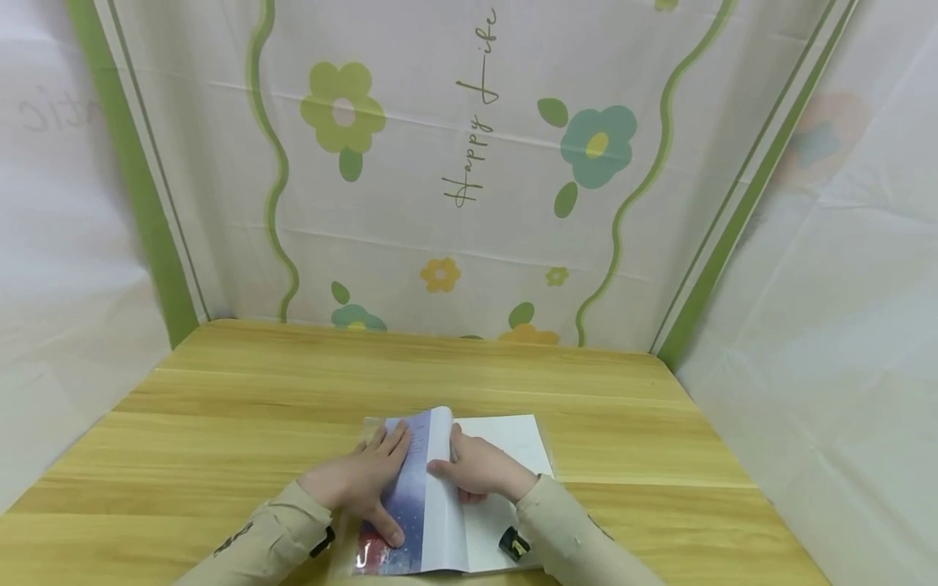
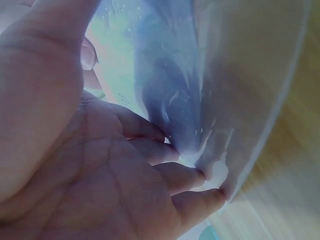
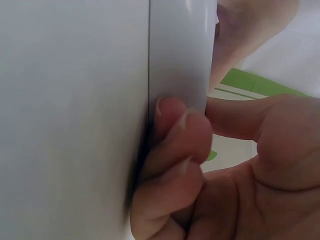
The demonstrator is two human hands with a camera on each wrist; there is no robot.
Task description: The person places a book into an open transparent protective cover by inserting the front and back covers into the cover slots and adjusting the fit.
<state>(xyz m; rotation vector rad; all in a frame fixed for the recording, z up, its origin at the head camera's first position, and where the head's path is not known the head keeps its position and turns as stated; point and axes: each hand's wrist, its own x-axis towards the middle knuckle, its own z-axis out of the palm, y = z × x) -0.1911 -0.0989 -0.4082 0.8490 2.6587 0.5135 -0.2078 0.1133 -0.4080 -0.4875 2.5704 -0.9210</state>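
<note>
An open book lies near the table's front edge, with a blue-violet printed page [image 1: 412, 500], reddish at its lower corner, on the left and a white page [image 1: 509, 439] on the right. Between them a white strip of a leaf [image 1: 444, 525] curves up. My left hand [image 1: 369, 478] presses on the printed page, fingers spread and thumb toward its lower part. Clear plastic [image 2: 250, 100] extends past the page edge beneath those fingertips. My right hand [image 1: 484, 465] pinches the curved leaf, thumb on one side and bent fingers [image 3: 172, 155] on the other.
The wooden table [image 1: 242, 431] spreads out around the book. A white curtain with printed flowers [image 1: 410, 203] hangs behind it, and white sheets [image 1: 828, 325] enclose both sides. A black band [image 1: 515, 543] sits by the right wrist, over the white page.
</note>
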